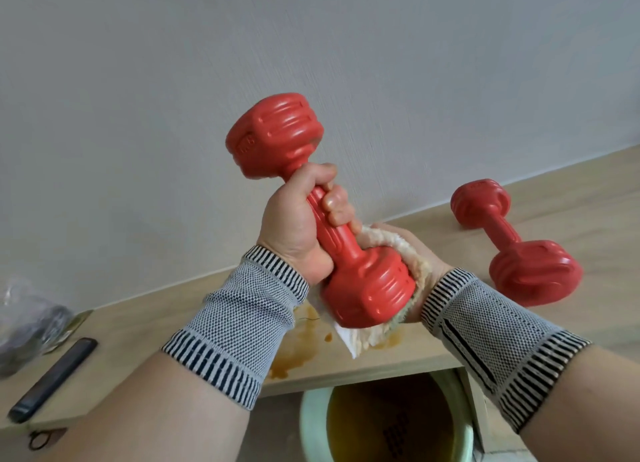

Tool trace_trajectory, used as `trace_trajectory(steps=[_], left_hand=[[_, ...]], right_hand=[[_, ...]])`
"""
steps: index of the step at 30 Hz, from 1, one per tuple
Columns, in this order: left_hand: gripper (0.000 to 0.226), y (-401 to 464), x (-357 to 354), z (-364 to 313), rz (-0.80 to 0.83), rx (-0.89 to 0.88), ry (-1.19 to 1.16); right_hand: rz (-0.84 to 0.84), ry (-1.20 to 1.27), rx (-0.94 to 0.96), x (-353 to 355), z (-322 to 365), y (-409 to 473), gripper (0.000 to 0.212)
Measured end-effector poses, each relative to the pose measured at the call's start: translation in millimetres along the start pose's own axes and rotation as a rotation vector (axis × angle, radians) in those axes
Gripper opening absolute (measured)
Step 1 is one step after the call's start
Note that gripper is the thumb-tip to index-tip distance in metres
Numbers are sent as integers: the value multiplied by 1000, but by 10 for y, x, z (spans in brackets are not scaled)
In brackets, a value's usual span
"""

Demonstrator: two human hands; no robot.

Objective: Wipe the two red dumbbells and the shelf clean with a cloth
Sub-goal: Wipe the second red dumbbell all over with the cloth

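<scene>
A pale wooden shelf [571, 198] runs along the grey wall. A red dumbbell [516, 241] lies flat on it. Well to the left of that dumbbell, brownish stains [294, 350] mark the front edge. Further left lie a slim dark bar-shaped object [52, 380] and a crumpled clear plastic bag [27, 323].

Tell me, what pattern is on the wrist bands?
Grey dotted knit with black-and-white striped edges on both wrist bands, clearest in the head view.
</scene>
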State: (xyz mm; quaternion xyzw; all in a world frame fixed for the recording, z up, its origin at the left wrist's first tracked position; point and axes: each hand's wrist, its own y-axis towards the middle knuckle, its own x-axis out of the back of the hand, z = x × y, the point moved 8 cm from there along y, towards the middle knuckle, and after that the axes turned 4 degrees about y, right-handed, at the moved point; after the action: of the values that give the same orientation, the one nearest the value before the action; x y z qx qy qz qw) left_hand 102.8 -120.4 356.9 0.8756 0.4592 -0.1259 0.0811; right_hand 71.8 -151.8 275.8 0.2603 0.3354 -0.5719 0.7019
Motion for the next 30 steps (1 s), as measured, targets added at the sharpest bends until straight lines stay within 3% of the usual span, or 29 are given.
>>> trace_trajectory(steps=[3,5,8,10,14,16,20,21,23,24,26,28,30], left_hand=[[36,-2,32,-34,-53,-59,74],[40,13,112,-85,-156,-144,160],[42,-26,257,-155,-387,-279,320],[35,-61,359,-159,-523,-312,303],[33,-52,546,-229,-644,-360,237],[41,-41,550,-247,-608,-373,268],[50,-29,388,-173,-418,-354,278],[51,-21,352,-160,-382,-335,249],[46,20,306,-154,-310,-289,149],[42,49,288,-150,-269,-251,80],[35,89,256,-177,-203,-195,-31],[33,105,250,-229,-184,-183,-15],[31,99,293,-283,-259,-205,153]], right_hand=[[0,-43,-62,-19,-26,9,12],[-118,-160,-2,8,60,42,17],[-413,-690,223,34,290,10,28],[-530,-1027,340,-46,370,-33,29],[-521,-1238,575,-211,271,-65,21],[-536,-1069,571,-92,222,-26,29],[-642,-610,279,340,69,118,44],[-591,-431,184,398,-2,145,48],[-284,-37,-21,287,-170,232,55],[-120,124,-100,169,-206,224,50],[54,287,-135,-16,-147,156,33],[107,363,-82,-91,-64,120,34],[4,360,-14,-79,-21,130,36]])
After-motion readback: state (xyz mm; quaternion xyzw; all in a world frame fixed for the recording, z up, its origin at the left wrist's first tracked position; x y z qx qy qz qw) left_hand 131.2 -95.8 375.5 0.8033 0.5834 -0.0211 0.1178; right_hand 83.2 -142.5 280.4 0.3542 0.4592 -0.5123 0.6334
